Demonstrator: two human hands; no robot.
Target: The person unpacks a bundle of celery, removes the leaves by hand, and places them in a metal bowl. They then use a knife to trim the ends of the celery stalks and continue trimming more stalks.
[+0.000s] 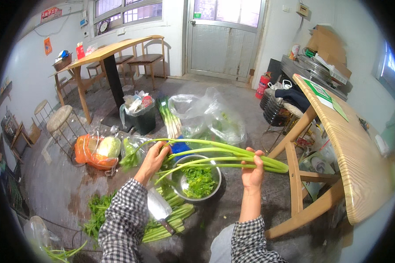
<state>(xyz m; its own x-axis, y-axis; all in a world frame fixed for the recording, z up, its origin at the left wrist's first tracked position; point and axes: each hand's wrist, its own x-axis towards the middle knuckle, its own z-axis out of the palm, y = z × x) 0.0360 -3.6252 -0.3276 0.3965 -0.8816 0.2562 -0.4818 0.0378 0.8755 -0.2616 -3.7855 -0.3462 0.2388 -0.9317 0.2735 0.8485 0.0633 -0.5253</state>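
Note:
A bunch of long green celery stalks (pixel 224 153) stretches across in front of me above a metal bowl. My right hand (pixel 253 172) grips the bunch near its thick root end. At the thin, leafy end, my left hand (pixel 153 162) has its fingers closed around the celery. Under the stalks, the metal bowl (pixel 218 186) holds torn green leaves (pixel 198 180). Below my left hand a broad-bladed cleaver (pixel 159 205) lies on cut celery stalks (pixel 180 215) on the floor. Leafy celery tops (pixel 96 215) spread to the left, partly hidden by my left sleeve.
An orange bag with a cabbage (pixel 108 147), a trash bin (pixel 144 120), green onions (pixel 169 118) and a clear plastic bag of greens (pixel 215 125) stand beyond. A wooden table (pixel 355 153) rises close on my right. Stools (pixel 60 118) and another table (pixel 105 50) are farther left.

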